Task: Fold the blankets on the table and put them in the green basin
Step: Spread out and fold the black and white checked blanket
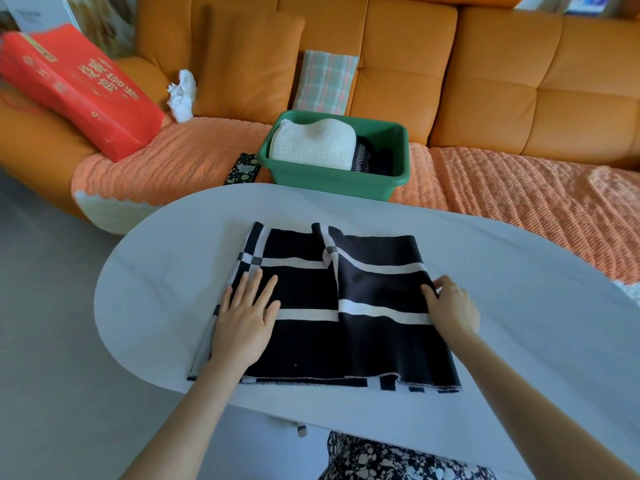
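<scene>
Sofa (485, 81) upholstery in orange fills the far side, its seat under a ribbed orange throw (519, 188). In front of it lies the white oval tabletop (519, 323). A black blanket (374, 289) with white stripes that cross into a grid is spread flat on the near middle of the tabletop. It is partly folded: its right half lies over the left, with a raised crease running down the middle and a stitched hem along the near edge. A red gift box (76, 88) leans on the sofa's left end. The green basin (332, 181) sits on the throw, just beyond the tabletop's far edge. It holds a folded cream knitted blanket (311, 143) on the left and a dark striped one (367, 157) beside it. The left hand (244, 318) presses flat on the black blanket's left part, fingers straight and spread. The right hand (450, 308) pinches the blanket's right edge with curled fingers.
</scene>
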A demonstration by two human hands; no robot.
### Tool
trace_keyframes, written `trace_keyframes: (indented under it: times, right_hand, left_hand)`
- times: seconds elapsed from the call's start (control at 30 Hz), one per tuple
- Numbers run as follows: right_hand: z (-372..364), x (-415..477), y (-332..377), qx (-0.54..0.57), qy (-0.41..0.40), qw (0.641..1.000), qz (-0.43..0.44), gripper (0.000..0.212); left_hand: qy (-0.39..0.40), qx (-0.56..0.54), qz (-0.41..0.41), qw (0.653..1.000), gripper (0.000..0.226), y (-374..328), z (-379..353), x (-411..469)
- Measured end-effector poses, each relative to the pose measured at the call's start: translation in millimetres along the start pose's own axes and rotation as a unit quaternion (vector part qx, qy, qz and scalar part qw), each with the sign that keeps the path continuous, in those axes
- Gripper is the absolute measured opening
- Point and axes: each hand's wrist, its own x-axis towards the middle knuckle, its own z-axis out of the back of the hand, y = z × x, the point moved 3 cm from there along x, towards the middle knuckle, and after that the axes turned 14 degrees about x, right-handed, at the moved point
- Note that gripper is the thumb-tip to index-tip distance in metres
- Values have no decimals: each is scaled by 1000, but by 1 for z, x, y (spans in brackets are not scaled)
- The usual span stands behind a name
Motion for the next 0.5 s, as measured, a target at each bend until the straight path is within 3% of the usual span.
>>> trace_keyframes:
  times: [0.13, 0.27, 0.4, 0.5]
  right_hand:
    - [2, 10, 7, 30, 6, 999, -22, 50]
    - [-3, 30, 30, 52, 1, 998, -24, 56]
    - [-18, 48, 45, 41, -4, 998, -38, 53]
    - [-29, 55, 42, 28, -14, 999, -18, 36]
  left_hand:
    - [16, -10, 0, 1000, 71, -2, 3, 5]
    - [-11, -38, 17, 999, 47, -6, 16, 38]
    - [22, 4, -55, 998, 50, -24, 14, 72]
    - [64, 14, -76, 995, 55, -35, 2, 79]
